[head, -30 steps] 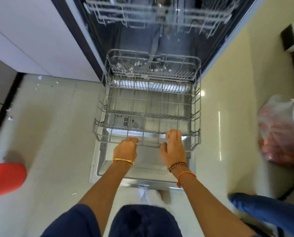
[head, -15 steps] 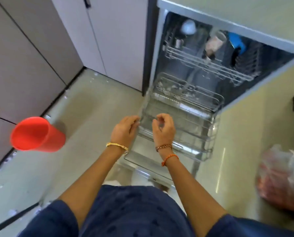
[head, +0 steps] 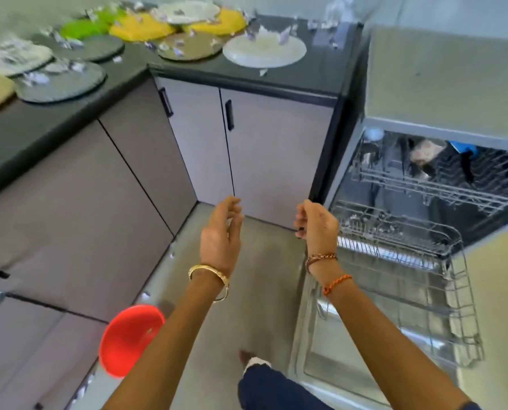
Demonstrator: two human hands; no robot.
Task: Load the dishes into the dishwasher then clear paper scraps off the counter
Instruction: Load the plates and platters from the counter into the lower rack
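Along the top of the frame, blurred plates and paper scraps cover a dark counter, some cut off at the upper left. At right the dishwasher stands open with its lower rack pulled out; dim shapes in the upper rack are hard to make out. Both hands hang mid-frame holding nothing: left hand with fingers loosely spread, right hand loosely curled. Half a second ago both were on the lower rack; now they are off it

Glossy dark counter, grey wire rack, smooth red plastic cup.
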